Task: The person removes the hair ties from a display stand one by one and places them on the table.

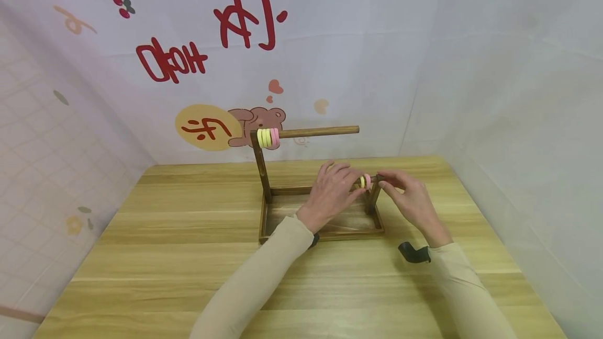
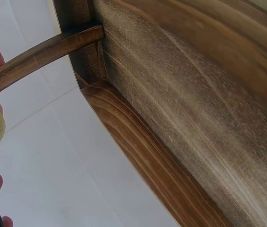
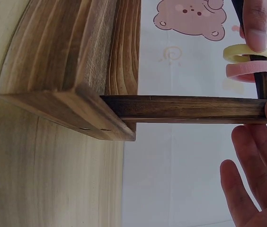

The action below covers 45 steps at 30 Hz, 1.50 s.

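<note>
Yellow circular ring (image 3: 236, 51) and pink circular ring (image 3: 242, 71) encircle a dark-brown wooden rod (image 3: 265, 87) near its straight wooden post (image 3: 185, 109). The left hand (image 1: 331, 192), fingers curved, pinches the yellow ring; the right hand (image 1: 413, 200) pinches the post's top.

Left hand (image 1: 331, 191) pinches yellow ring (image 1: 362, 182), right hand (image 1: 411, 196) pinches post (image 1: 374, 198)

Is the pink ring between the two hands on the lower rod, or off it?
On: in the right wrist view, the rod passes through the pink ring.
</note>
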{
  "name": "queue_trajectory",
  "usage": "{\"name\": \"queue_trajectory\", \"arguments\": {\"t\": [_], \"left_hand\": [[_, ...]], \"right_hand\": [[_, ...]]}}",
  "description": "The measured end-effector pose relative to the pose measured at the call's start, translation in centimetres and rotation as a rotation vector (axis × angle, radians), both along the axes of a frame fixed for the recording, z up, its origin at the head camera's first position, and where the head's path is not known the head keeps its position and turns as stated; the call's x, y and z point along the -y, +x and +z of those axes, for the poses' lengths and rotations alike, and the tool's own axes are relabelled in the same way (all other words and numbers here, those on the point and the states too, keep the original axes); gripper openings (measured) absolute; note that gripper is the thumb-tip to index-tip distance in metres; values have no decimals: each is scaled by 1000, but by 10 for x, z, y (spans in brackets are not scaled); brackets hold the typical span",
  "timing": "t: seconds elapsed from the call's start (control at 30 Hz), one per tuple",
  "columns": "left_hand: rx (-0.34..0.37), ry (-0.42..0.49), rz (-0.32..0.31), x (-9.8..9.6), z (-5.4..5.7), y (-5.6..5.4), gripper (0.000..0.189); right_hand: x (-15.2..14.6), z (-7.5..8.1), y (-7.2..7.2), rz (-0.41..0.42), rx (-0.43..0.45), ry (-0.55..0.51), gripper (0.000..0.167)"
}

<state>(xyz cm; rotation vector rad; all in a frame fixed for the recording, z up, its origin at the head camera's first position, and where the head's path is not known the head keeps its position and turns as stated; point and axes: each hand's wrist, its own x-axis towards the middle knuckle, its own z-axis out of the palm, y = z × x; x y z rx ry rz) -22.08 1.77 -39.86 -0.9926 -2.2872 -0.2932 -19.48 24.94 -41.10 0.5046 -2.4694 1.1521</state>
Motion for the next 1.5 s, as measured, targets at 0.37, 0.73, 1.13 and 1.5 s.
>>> {"name": "queue_trajectory", "arguments": {"t": [0.37,0.73,1.13,1.5], "left_hand": [[33,27,-27,4,2,-1,35],[49,25,-44,11,2,-2,36],[75,54,-40,16,0,-2,39],[117,88,-54,18,2,-3,36]], "right_hand": [[0,1,0,-2,33,-16,29],[1,0,1,7,33,-28,30],[1,-1,1,-8,38,-29,30],[1,0,2,-3,31,-30,30]]}}
